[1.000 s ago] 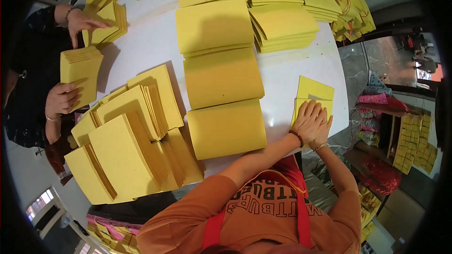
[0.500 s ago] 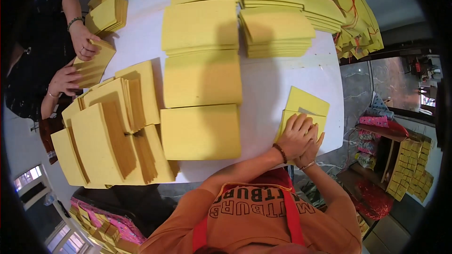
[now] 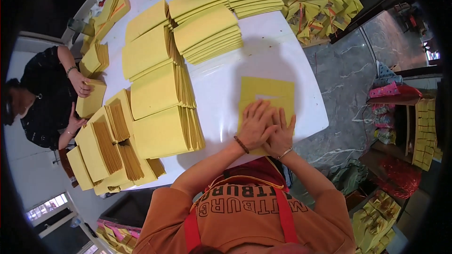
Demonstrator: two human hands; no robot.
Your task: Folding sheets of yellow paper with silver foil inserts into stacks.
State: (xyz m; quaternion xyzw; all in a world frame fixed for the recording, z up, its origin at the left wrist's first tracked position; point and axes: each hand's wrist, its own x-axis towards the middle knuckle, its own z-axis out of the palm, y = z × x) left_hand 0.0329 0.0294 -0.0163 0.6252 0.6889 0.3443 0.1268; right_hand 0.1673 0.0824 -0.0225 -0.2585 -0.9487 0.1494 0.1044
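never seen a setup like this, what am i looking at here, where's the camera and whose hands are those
No machine here: these are a person's bare hands. The view comes from a wide fisheye camera worn on their head, looking down, so straight edges curve. Stacks of yellow paper sheets lie on the smooth white table. The left hand partly overlaps the right hand, both flat on a flat yellow paper piece, not visibly gripping it. At left, a co-worker in dark clothing handles another stack.
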